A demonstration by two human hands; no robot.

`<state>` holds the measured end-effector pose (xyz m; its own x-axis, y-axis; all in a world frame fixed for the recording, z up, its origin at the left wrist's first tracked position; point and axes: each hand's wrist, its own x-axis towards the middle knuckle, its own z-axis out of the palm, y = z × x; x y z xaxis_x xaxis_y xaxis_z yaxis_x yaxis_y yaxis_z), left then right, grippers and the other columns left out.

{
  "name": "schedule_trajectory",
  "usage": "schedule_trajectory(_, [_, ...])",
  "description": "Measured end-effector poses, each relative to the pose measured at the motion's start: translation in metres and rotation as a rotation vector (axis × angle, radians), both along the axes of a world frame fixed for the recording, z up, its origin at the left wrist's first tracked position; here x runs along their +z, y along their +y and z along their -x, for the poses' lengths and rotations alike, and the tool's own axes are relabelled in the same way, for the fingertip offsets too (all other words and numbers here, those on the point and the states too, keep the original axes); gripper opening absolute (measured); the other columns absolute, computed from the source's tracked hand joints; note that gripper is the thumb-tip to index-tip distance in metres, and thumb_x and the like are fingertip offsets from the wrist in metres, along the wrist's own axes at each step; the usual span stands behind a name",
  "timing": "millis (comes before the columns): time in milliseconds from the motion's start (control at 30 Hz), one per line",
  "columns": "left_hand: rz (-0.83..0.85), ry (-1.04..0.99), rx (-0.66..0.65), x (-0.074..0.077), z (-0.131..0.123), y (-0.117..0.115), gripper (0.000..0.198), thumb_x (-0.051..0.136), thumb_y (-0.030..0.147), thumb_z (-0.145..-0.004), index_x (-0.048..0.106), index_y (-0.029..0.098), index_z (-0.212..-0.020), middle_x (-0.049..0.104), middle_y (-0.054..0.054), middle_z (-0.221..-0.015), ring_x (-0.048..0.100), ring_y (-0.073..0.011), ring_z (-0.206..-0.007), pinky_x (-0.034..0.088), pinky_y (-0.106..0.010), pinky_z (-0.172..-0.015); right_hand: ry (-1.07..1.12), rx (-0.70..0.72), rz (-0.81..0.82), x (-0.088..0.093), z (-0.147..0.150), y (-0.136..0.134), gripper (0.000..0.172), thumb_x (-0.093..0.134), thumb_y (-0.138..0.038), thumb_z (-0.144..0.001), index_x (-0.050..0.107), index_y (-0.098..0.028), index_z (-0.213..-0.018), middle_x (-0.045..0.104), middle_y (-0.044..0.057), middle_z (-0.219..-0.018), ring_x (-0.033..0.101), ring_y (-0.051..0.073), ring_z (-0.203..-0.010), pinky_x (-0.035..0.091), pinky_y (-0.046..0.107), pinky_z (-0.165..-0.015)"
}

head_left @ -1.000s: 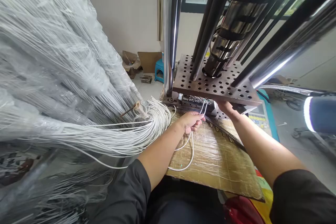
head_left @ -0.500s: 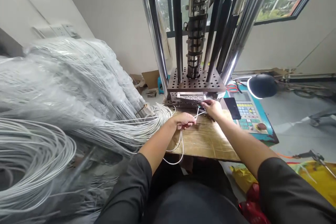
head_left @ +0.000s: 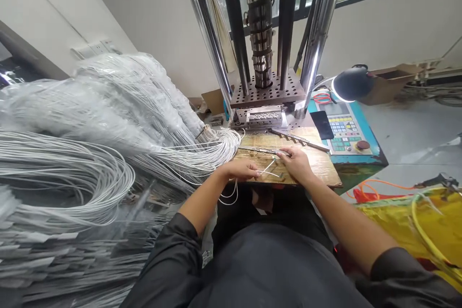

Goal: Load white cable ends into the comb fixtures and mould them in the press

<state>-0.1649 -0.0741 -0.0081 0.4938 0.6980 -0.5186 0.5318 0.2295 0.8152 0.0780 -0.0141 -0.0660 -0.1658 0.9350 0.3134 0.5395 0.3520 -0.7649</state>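
My left hand (head_left: 242, 170) is closed around a thin white cable (head_left: 270, 173), whose free ends cross and stick out to the right of my fingers. A loop of it hangs below that hand, past the board's front edge. With its fingertips, my right hand (head_left: 298, 163) pinches the right end of a narrow metal strip (head_left: 262, 150) low over the wooden board (head_left: 319, 173). A small pale green piece on a cable end shows close to those fingertips. A second notched metal strip (head_left: 300, 139) lies farther back on the board.
Behind the board stands a press (head_left: 267, 94) with a metal mould block (head_left: 266, 116). A big bundle of white cables (head_left: 220, 149) crowds the left. To the right are a black phone (head_left: 322, 124), a control panel (head_left: 348, 134), a lit lamp (head_left: 352, 84) and red-handled pliers (head_left: 322, 98).
The metal strip in my right hand has come away from the mould block, toward me and down over the board. My left hand keeps the cable and has also drawn nearer.
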Motion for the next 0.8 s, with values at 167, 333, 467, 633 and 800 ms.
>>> schedule_trajectory(167, [-0.059,-0.002,0.221,-0.012,0.003,-0.006,0.032,0.072,0.046,-0.083,0.067,0.016,-0.076,0.054,0.002,-0.056,0.037,-0.0080,-0.044,0.027,-0.023,-0.047,-0.060,-0.033,-0.013,-0.006,-0.002,-0.001,0.030,0.064,-0.041,-0.086,0.078,-0.018,-0.101,0.074,0.012,-0.101,0.067,0.028,-0.098,0.051,0.039,-0.093])
schedule_trajectory(333, [-0.097,-0.030,0.289,-0.015,-0.020,-0.003,0.035,0.068,0.047,-0.087,0.062,0.016,-0.072,0.056,0.000,-0.060,0.041,-0.0092,-0.046,0.030,-0.024,-0.049,-0.152,-0.031,0.013,-0.008,0.002,0.010,0.031,0.060,-0.035,-0.090,0.078,-0.016,-0.106,0.075,0.013,-0.104,0.067,0.027,-0.100,0.050,0.038,-0.093])
schedule_trajectory(467, [-0.376,0.104,0.216,-0.008,-0.044,-0.001,0.040,0.064,0.041,-0.089,0.052,0.016,-0.060,0.042,0.003,-0.054,0.034,-0.0091,-0.050,0.023,-0.026,-0.051,-0.250,0.025,0.036,-0.002,-0.004,0.019,0.030,0.062,-0.041,-0.091,0.080,-0.019,-0.097,0.076,0.011,-0.090,0.067,0.026,-0.084,0.050,0.035,-0.079])
schedule_trajectory(633, [-0.446,0.111,-0.094,-0.015,-0.047,-0.014,0.035,0.068,0.041,-0.086,0.061,0.015,-0.064,0.048,0.004,-0.059,0.039,-0.0103,-0.059,0.028,-0.026,-0.058,-0.363,0.167,-0.122,-0.001,-0.018,0.022,0.035,0.058,-0.045,-0.095,0.080,-0.018,-0.094,0.072,0.013,-0.096,0.064,0.027,-0.095,0.046,0.037,-0.089])
schedule_trajectory(800, [-0.478,-0.234,0.796,0.002,-0.007,0.010,0.035,0.069,0.048,-0.089,0.067,0.014,-0.081,0.043,0.006,-0.057,0.034,-0.0074,-0.049,0.029,-0.022,-0.051,-0.414,0.214,-0.333,-0.014,-0.022,0.028,0.041,0.054,-0.049,-0.097,0.080,-0.019,-0.087,0.069,0.011,-0.097,0.062,0.025,-0.093,0.047,0.037,-0.088])
